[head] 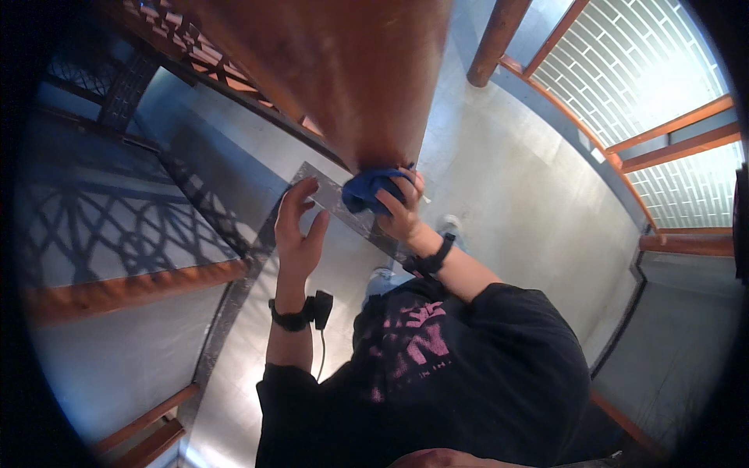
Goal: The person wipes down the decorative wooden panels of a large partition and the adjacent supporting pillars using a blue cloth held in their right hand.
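A blue cloth (pixel 368 188), bunched up, is held in my right hand (pixel 404 205) against the front of a thick reddish-brown round column (pixel 374 76). The column rises towards the camera and fills the top middle of the view. Part of the cloth is hidden beneath my right fingers. To the left of the column, my left hand (pixel 298 225) is raised in the air, holding nothing, with thumb and fingers apart and bent. A black strap with a small device (pixel 319 309) and a cable sits on my left wrist. Another black strap (pixel 433 257) circles my right wrist.
Lattice woodwork (pixel 216 70) runs beside the column at upper left. A second brown post (pixel 497 47) stands at upper right, near a wood-framed panel with a brick pattern (pixel 632 64). Wooden rails (pixel 146 286) edge the left wall. Grey floor (pixel 526 205) spreads around my feet.
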Demonstrator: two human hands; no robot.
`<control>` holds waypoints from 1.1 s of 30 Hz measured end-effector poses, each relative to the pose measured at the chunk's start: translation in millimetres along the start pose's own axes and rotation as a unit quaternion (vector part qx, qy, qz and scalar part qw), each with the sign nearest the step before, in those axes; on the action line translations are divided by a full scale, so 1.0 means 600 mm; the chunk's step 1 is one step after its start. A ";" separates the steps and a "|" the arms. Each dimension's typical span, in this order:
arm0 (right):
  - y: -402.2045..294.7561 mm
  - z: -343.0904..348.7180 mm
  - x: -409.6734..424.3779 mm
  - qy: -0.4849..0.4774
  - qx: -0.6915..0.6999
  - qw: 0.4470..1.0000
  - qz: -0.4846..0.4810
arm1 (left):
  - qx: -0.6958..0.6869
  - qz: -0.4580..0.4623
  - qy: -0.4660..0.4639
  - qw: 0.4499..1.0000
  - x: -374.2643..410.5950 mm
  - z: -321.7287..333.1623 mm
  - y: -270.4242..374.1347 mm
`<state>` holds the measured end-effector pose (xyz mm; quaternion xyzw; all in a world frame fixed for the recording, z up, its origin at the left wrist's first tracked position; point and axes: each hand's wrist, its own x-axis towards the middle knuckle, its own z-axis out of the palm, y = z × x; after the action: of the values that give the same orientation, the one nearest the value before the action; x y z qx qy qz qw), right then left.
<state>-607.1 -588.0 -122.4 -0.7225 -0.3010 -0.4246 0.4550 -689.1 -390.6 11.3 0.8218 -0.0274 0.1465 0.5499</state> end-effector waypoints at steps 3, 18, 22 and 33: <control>0.009 -0.027 0.090 0.094 0.112 0.989 0.016 | -0.004 0.015 0.048 0.999 0.012 0.003 0.033; 0.152 -0.068 0.078 -0.057 0.333 0.928 0.159 | 0.003 0.177 0.438 0.881 0.196 0.225 0.238; 0.117 -0.094 0.276 -0.036 0.436 0.888 0.139 | 0.003 0.118 0.487 0.865 0.209 0.221 0.245; 0.303 -0.012 0.084 -0.319 0.411 0.669 0.531 | -0.110 0.125 0.611 0.774 0.243 0.246 0.247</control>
<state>-437.1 -666.0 -149.2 -0.5914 -0.1376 0.3114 0.7310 -549.4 -566.5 131.7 0.4830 0.1959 0.6808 0.5146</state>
